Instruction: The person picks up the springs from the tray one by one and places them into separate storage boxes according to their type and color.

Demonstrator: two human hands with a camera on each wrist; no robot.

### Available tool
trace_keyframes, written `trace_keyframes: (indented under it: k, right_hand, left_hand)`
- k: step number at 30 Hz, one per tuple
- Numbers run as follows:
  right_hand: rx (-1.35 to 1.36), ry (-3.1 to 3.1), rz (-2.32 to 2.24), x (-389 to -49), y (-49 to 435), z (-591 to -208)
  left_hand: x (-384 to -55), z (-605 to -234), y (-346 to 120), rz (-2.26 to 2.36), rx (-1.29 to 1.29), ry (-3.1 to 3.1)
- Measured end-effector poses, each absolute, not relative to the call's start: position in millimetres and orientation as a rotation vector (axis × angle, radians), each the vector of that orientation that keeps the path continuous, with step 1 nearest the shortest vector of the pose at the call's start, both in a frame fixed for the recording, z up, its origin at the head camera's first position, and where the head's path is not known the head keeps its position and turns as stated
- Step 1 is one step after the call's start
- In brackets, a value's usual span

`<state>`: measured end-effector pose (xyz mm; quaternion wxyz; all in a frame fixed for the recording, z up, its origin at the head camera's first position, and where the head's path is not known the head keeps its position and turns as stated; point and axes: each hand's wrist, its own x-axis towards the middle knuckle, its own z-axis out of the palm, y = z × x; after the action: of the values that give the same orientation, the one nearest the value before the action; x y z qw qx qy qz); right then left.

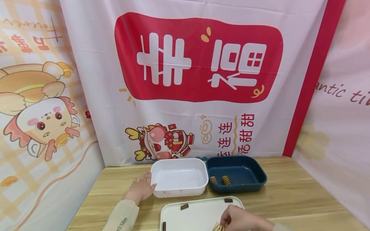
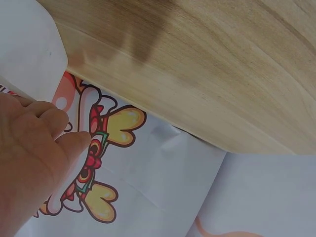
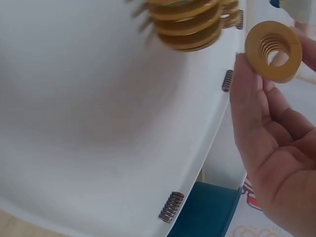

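Observation:
My right hand (image 1: 238, 219) is over the near part of a white tray (image 1: 199, 211). In the right wrist view it pinches a yellow coil spring (image 3: 273, 52) between thumb and fingers, the spring's hollow end facing the camera. More yellow springs (image 3: 187, 24) show close by at the top of that view. Small dark brown springs (image 1: 184, 207) lie along the tray's edges. My left hand (image 1: 141, 186) rests with extended fingers against the left side of a white basin (image 1: 179, 192); the left wrist view shows its palm (image 2: 29, 163) beside the basin's wall.
A dark blue basin (image 1: 240, 187) stands right of the white one, with two yellow-and-black-looking springs (image 1: 226, 180) inside. The wooden table (image 1: 289, 192) ends at a printed cloth backdrop (image 1: 199, 64). More printed cloth hangs at both sides.

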<state>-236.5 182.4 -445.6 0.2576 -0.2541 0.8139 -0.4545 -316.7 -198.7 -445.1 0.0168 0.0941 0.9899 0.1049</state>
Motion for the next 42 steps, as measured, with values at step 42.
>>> trace_keyframes:
  k: [42]
  right_hand:
    - [-0.626, 1.398, -1.629, -280, 206, -411]
  left_hand:
    - [-318, -445, -198, 0.31, 0.292, 3.084]
